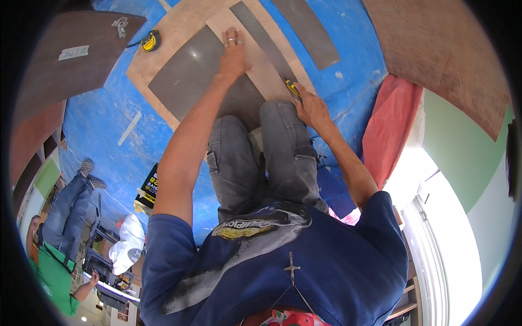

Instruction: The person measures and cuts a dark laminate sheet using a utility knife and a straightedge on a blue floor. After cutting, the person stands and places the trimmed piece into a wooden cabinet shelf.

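My left hand [234,58], with rings on its fingers, presses down on a long tan strip [266,76], fingers stretched out along it. The strip lies across a dark grey sheet [187,81], which rests on a larger light-brown board [140,69]. A dark grey band [260,35] shows along the strip's right side. In my right hand [314,110] is a yellow and black utility knife [292,88], its tip pointing up and left near the strip's right edge. My knees rest at the near end of the board.
Blue sheeting [92,127] covers the floor. A yellow tape measure [151,41] sits at the board's far left corner. Another dark strip [311,35] lies right of the board. A black and yellow can [148,187] stands by my left leg. People [57,271] are at the lower left.
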A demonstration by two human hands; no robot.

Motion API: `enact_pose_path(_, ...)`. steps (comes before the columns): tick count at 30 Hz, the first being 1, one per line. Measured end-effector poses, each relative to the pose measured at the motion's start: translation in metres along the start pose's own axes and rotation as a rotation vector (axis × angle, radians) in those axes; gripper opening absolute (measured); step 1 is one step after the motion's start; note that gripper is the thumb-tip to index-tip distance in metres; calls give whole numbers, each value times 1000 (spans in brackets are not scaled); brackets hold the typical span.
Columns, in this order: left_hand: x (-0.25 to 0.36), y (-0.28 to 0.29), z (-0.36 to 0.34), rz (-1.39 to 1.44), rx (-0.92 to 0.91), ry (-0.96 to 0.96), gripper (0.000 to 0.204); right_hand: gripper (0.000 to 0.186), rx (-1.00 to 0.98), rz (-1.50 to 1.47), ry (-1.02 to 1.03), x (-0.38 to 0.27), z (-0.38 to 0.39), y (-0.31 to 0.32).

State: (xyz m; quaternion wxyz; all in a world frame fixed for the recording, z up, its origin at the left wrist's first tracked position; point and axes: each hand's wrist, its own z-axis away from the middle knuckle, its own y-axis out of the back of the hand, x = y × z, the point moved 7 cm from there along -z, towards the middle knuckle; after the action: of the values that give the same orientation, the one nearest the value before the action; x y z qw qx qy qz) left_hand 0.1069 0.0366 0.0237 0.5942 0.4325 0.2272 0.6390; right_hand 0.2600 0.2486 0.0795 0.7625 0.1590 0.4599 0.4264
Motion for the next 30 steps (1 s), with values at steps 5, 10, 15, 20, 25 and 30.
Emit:
enact_pose_path(5,0,-1,0,15,-16,3,129,56,-13,1,-7,14,17,-4)
enact_pose_path(10,2,2,1,6,-9,4,129,56,16,16,40,26,35,-8)
enact_pose_path(15,3,3,2,-5,26,-16,129,58,83,-1,91,29,46,-12)
enact_pose_path(20,3,3,1,-2,52,-17,126,58,2,40,-20,41,58,-21)
enact_pose_path(25,3,3,2,-5,36,-29,126,58,9,-27,-20,48,73,-24)
enact_pose_path(30,2,2,1,-41,24,-25,128,56,36,-59,-22,50,83,-25)
